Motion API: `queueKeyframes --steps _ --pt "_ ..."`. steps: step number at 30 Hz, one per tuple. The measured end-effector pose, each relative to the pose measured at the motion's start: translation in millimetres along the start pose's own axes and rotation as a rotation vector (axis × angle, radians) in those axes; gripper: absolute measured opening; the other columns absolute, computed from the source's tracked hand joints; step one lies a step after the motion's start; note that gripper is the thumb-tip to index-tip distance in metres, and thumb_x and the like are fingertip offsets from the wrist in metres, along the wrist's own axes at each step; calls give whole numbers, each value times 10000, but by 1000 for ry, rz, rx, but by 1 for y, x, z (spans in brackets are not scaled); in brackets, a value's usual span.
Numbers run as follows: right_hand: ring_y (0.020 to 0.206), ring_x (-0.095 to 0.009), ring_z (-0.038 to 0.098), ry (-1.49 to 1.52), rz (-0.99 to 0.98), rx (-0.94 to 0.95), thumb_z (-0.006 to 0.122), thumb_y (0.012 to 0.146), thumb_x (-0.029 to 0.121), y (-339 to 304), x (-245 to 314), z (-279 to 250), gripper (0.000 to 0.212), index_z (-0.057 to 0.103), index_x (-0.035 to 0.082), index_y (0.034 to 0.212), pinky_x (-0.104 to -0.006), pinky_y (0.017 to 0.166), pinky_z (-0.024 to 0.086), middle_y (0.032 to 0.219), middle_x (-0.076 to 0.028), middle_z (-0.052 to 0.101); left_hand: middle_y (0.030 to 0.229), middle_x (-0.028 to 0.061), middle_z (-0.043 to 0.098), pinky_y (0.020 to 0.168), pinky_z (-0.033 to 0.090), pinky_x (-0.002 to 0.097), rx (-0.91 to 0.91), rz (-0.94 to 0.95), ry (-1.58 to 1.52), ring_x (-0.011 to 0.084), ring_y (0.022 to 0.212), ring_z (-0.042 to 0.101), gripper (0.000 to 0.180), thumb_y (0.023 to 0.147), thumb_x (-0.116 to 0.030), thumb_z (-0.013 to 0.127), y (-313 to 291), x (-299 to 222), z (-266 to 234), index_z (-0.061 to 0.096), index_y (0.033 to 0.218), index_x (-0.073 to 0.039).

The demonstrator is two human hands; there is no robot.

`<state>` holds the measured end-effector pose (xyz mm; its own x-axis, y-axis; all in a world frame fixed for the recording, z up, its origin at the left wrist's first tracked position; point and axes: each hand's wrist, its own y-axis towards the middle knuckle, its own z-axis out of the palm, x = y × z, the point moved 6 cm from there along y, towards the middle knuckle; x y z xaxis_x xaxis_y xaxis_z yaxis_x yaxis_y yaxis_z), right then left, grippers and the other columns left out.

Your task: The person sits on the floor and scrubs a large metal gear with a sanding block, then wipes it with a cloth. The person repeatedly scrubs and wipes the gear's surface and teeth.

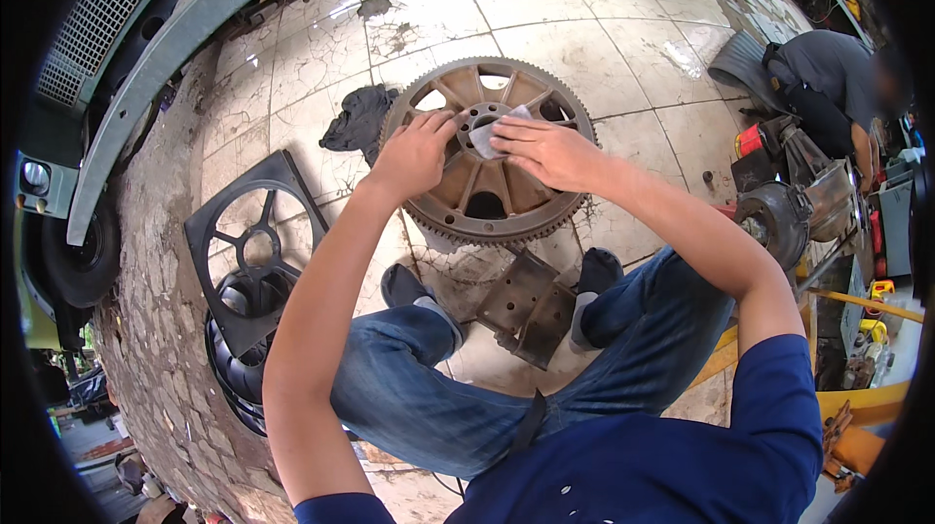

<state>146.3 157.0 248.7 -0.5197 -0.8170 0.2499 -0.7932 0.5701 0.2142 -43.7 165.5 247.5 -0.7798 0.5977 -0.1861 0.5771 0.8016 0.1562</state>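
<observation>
A large rusty-brown flywheel (pixel 458 195) with a toothed ring gear lies in front of me, raised above the floor. My right hand (pixel 545 149) presses a crumpled light-grey sheet (pixel 481 141) against its hub; whether this is a cloth or sandpaper I cannot tell. On the hub's left side rests my left hand (pixel 421 146), fingers stretched over the metal with nothing held. Bolt holes ring the hub's centre, partly covered by the sheet and fingers. What supports the flywheel is mostly hidden beneath it.
A brown metal bracket (pixel 526 305) lies between my feet. To the left are a black fan shroud (pixel 216 222) and a dark cloth (pixel 356 121). A vehicle bumper (pixel 161 66) curves along the upper left. At right, another person (pixel 828 76) bends near machine parts (pixel 771 214).
</observation>
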Motion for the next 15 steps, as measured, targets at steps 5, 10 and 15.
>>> queueKeyframes --steps 5,10,15 --pt "1349 -241 464 -109 99 -62 517 991 229 -4 -32 -12 345 610 141 1311 -362 1128 390 1448 -69 509 1340 114 539 1013 450 445 -36 0 -86 304 1250 508 609 864 -63 545 9 -4 -6 425 1456 -142" --pt "1290 -273 511 84 -11 -75 497 1002 284 21 3 -3 323 638 154 1263 -370 1100 414 1341 -69 588 1315 105 556 1006 445 437 -50 -68 -134 302 1228 532 562 853 -79 613 8 -14 -5 473 1394 -136" --pt "1279 -265 522 -191 -219 -91 551 961 314 27 -4 -1 314 666 161 1210 -381 1078 422 1319 -48 595 1299 92 568 1011 435 453 -31 -105 -124 285 1234 538 474 828 -103 670 6 -24 -7 555 1288 -107"
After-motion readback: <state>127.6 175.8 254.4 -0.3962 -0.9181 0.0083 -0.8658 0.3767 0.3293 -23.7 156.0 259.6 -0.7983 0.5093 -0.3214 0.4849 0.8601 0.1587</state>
